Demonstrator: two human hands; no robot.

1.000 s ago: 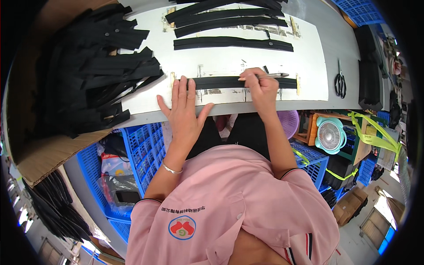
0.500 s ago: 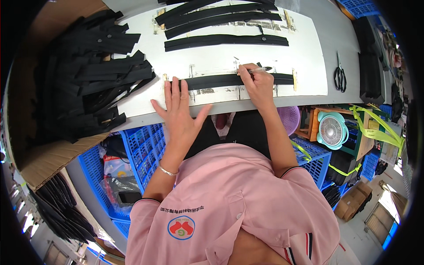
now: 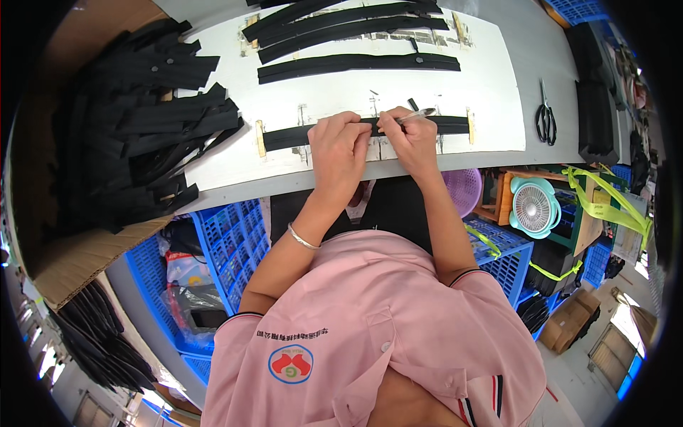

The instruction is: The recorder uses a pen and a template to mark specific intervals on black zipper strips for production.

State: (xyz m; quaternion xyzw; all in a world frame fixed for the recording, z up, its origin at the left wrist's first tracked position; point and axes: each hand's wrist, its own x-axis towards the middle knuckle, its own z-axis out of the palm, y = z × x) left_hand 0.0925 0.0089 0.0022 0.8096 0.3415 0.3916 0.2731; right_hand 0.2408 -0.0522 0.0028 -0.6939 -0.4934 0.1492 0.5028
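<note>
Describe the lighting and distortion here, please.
In the head view, the table edge bends and the corners go black; the white board is brightly lit; glare whitens patches near that view's right rim; the right hand shows little blur.

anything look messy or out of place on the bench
The pile of black strips at left looks jumbled, ends jutting unevenly. The white board is also marred by dark smudges, some beside the nearest strip.

The strip (image 3: pixel 288 137) is black, the board (image 3: pixel 494 78) dark-smudged white, the shirt (image 3: pixel 427 306) pink, the basket (image 3: pixel 462 191) purple.
</note>
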